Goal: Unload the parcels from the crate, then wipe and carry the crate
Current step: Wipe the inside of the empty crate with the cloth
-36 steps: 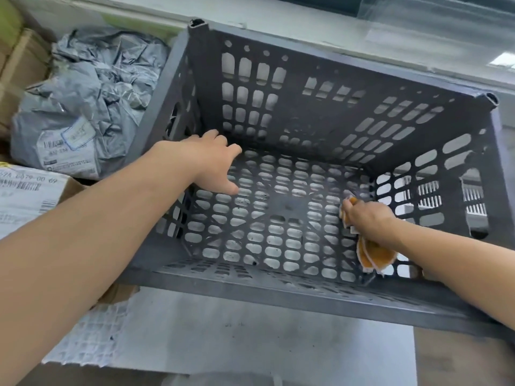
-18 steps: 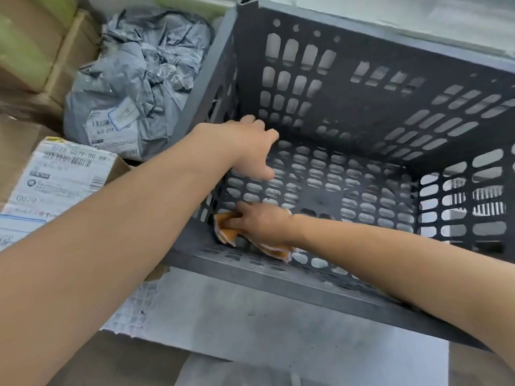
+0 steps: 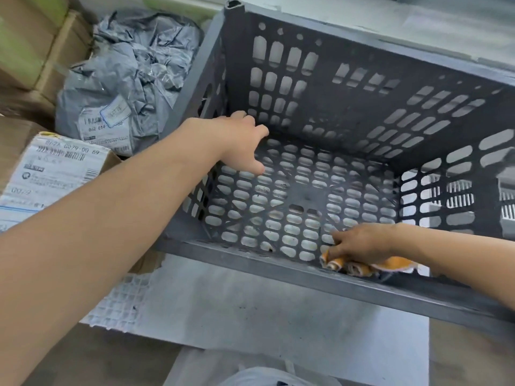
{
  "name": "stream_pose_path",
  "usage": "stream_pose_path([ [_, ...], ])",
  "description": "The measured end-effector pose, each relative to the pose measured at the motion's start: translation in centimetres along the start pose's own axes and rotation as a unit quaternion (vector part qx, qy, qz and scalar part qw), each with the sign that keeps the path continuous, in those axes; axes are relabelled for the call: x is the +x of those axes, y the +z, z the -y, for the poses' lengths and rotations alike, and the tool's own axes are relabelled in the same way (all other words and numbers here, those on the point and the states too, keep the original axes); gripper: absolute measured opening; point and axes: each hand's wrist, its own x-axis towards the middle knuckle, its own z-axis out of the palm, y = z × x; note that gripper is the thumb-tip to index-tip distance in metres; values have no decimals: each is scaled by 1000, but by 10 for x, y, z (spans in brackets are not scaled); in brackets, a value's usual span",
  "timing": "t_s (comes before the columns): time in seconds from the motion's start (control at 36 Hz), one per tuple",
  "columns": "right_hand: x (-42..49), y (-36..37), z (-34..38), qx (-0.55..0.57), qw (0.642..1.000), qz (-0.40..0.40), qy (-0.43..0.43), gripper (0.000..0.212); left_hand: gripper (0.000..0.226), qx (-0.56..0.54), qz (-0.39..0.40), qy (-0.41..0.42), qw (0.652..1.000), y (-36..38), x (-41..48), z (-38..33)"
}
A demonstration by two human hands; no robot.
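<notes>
Grey slotted crate [image 3: 320, 277], orange cloth [image 3: 390, 263]

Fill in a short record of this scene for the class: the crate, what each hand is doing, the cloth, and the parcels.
crate: grey, perforated, no parcels inside
left hand: fingers open, resting on the crate's left wall
right hand: pressing the orange cloth on the crate floor, near the front wall
grey bag parcel: outside, left of crate
labelled box: outside, nearer than the bag

Two bare forearms, no sleeves, the left hand [image 3: 234, 140] and right hand [image 3: 362, 242] without gloves, rings or watches.
</notes>
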Motion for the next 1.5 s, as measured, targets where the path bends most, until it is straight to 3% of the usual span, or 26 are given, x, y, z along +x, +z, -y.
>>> stream_pose_path([
  [0.11,14,-18,-3,96,993,-68,-5,30,82,29,-65,17,997,-7,-11,-2],
  [0.22,49,-68,11,236,951,-196,-51,27,83,61,-134,25,989,-13,-27,-5],
  [0.36,92,-130,53,288,921,-236,-112,5,79,104,-204,-11,973,-10,-51,3],
  [0.42,107,-139,70,284,931,-202,-104,12,75,114,-242,-10,963,-7,-60,3],
  [0.53,120,-146,91,248,956,-142,-65,54,73,115,-308,-11,944,-5,-74,4],
  [0.67,122,-141,93,385,917,-82,-63,57,75,98,-312,-50,944,6,-80,18],
  [0.75,120,-143,100,399,911,-90,-50,80,77,60,-312,-73,945,9,-81,21],
  [0.86,106,-156,104,418,904,-89,-31,87,75,28,-315,-75,946,8,-78,20],
  [1.08,76,-173,108,406,900,-153,-34,92,75,32,-312,-71,947,7,-78,21],
  [1.22,52,-184,113,427,881,-198,-49,108,80,-1,-327,-72,942,8,-78,20],
  [1.31,38,-190,115,431,871,-226,-68,97,77,-13,-331,-70,941,8,-79,21],
  [1.39,21,-196,121,440,853,-265,-87,71,74,-21,-336,-69,939,8,-79,20],
  [1.5,3,-201,127,462,826,-300,-115,66,73,-23,-331,-73,941,7,-79,20],
])
